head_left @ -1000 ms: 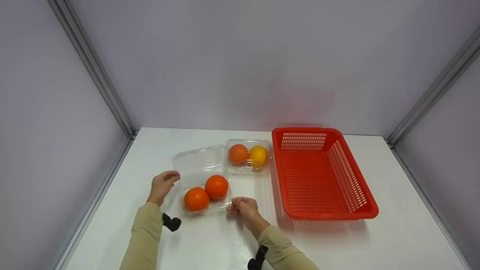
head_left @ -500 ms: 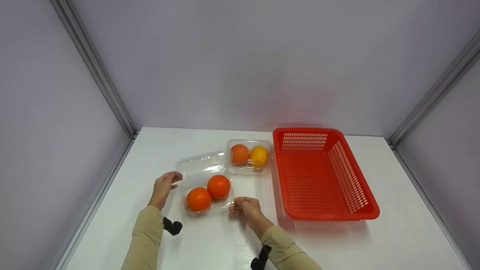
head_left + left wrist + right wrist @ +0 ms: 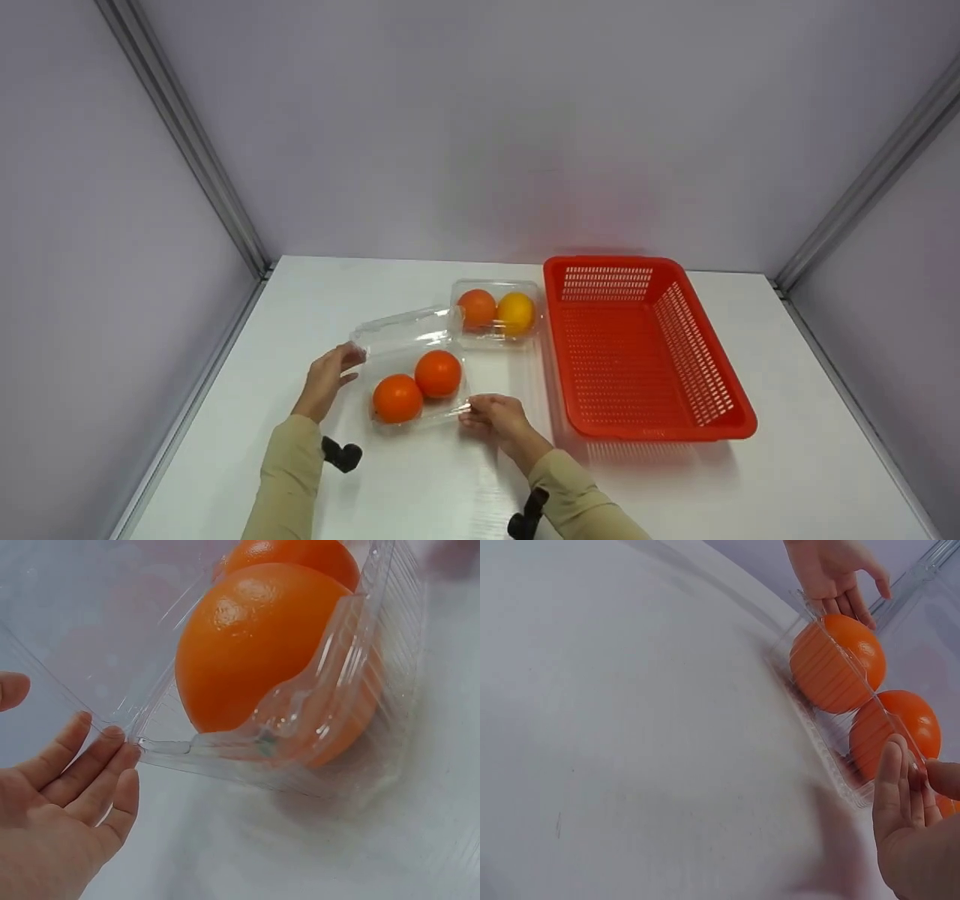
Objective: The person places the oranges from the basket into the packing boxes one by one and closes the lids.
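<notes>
A clear plastic clamshell container with its lid tilted back holds two oranges, side by side in its base. At the back left, by the hinge, the straight fingers of my left hand touch the lid's edge from below; the left wrist view shows that hand with its thumb apart. My right hand pinches the front right corner of the container's rim between thumb and fingers, seen close in the right wrist view beside the oranges.
Behind stands a second clear container with an orange and a yellow fruit, partly overlapped by the lid. A red plastic basket is at right on the white table. Walls border the table's back and sides.
The lid has risen from the table and tilts more upright, with my left fingers following it slightly. My right hand keeps its pinch at the corner; the container has shifted slightly right.
</notes>
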### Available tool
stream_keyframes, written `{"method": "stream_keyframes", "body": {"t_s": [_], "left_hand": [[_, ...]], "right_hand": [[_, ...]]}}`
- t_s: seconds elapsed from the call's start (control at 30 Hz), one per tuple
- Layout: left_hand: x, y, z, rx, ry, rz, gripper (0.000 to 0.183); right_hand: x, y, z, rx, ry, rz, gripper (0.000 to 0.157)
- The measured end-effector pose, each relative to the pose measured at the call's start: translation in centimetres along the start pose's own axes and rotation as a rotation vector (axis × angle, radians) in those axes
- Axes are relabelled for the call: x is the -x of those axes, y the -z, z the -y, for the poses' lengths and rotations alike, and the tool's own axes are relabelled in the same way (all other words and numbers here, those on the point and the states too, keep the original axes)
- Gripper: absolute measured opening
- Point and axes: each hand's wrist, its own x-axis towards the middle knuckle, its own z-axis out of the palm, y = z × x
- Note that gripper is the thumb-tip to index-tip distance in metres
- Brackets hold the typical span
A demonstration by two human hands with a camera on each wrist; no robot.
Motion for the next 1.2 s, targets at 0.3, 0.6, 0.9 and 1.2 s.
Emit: {"method": "stream_keyframes", "body": {"t_s": [0.3, 0.6, 0.9, 1.2], "left_hand": [[0.2, 0.0, -0.2, -0.02, -0.014, 0.075, 0.047], [0.1, 0.3, 0.3, -0.062, 0.019, 0.132, 0.055], [0.5, 0.1, 0.6, -0.076, -0.02, 0.149, 0.049], [0.9, -0.2, 1.0, -0.12, -0.035, 0.151, 0.046]], "right_hand": [[-0.1, 0.3, 0.5, 0.032, -0.038, 0.033, 0.035], [-0.3, 1.2, 1.1, 0.137, -0.042, 0.143, 0.03], [-0.5, 2.5, 2.2, 0.297, -0.002, 0.238, 0.037], [-0.4, 3.3, 2.3, 0.305, -0.033, 0.24, 0.055]]}}
